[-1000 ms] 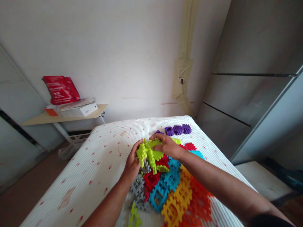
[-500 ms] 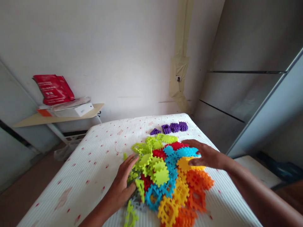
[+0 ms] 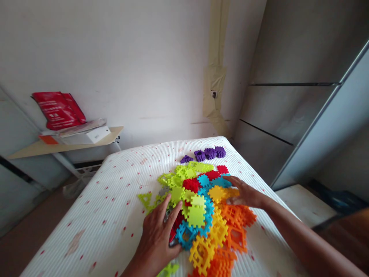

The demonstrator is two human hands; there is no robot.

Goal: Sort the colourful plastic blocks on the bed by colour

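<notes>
A heap of flat, toothed plastic tiles (image 3: 201, 207) in lime green, red, blue, yellow and orange lies on a white ribbed mattress (image 3: 115, 207). My left hand (image 3: 160, 234) lies flat on the heap's near left edge, fingers stretched out over grey and red tiles. My right hand (image 3: 245, 192) rests palm down on the heap's right side, fingers spread over yellow and blue tiles. A lime triangle tile (image 3: 145, 199) lies apart to the left. Purple tiles (image 3: 207, 154) sit in a row at the far edge.
A low wooden shelf (image 3: 66, 144) at the left wall carries a red packet (image 3: 57, 109) and a white box (image 3: 92, 134). A grey wardrobe (image 3: 302, 115) stands at the right. The mattress drops off at its left and right edges.
One second ago both hands held up a cluster of lime tiles; it now lies spread flat in the heap. Both hands have lowered onto the tiles, the left one sliding nearer to me.
</notes>
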